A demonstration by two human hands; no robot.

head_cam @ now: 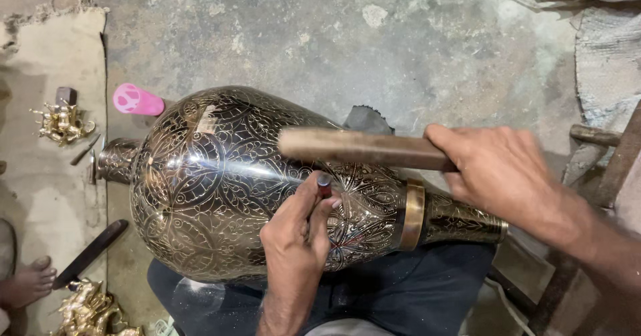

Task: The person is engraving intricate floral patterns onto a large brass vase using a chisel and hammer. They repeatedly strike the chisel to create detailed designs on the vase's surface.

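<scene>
A large dark metal vase [214,182] with fine engraved floral lines lies on its side across my lap, its brass-banded neck pointing right. My left hand [297,236] rests on the vase's belly and pinches a small chisel [324,186] upright against the surface. My right hand [501,165] grips a wooden mallet stick [354,147], held level just above the chisel's top.
A pink cup [137,100] lies behind the vase. Small brass figurines [61,123] sit on a mat at left, with more brass pieces [90,309] at the bottom left. Another person's bare foot [27,281] shows at the left edge beside a dark flat tool [90,252]. Wooden furniture [611,155] stands at right.
</scene>
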